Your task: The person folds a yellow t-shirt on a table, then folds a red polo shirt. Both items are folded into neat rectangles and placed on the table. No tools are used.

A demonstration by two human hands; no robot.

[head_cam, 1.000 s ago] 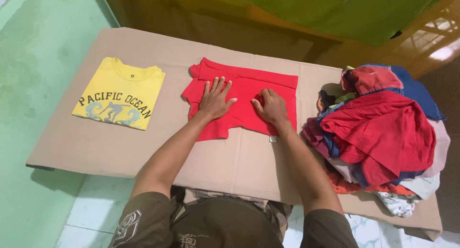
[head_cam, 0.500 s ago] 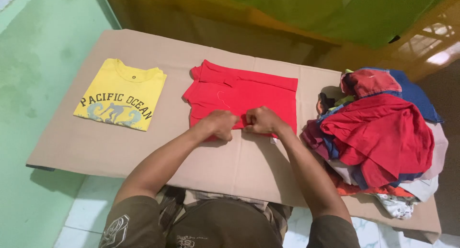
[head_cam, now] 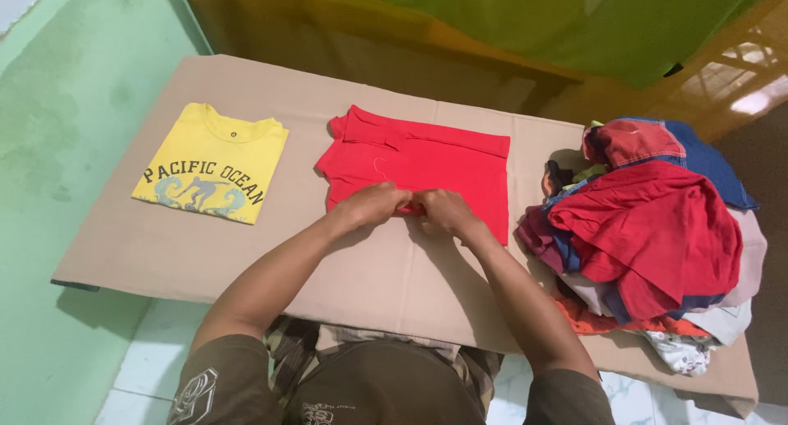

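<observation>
One red garment [head_cam: 427, 158] is lying flat at the middle of the brown cardboard sheet [head_cam: 369, 269], its collar end pointing away from the person. Both hands are meeting at its near hem. The left hand [head_cam: 373, 205] is curling closed, fingers pinching the red fabric at the hem's centre. The right hand [head_cam: 441, 211] is sitting just beside it, knuckles up, also gripping the same edge; the two hands are touching or nearly so. The near edge appears to be lifting slightly off the cardboard, though the hands are covering the fold line, so this cannot be confirmed.

One yellow T-shirt [head_cam: 212, 162] is lying folded into a neat rectangle to the left of the red garment, well apart from it, with a dark printed graphic facing up.

One heap of unfolded clothes [head_cam: 657, 228] is resting at the right end of the cardboard, near the red garment but not touching it. Red, blue, white and orange pieces are showing in it; the count of items in the heap cannot be told.

The cardboard is lying over a pale tiled floor [head_cam: 156, 367]. A green wall [head_cam: 66, 105] is standing to the left.
</observation>
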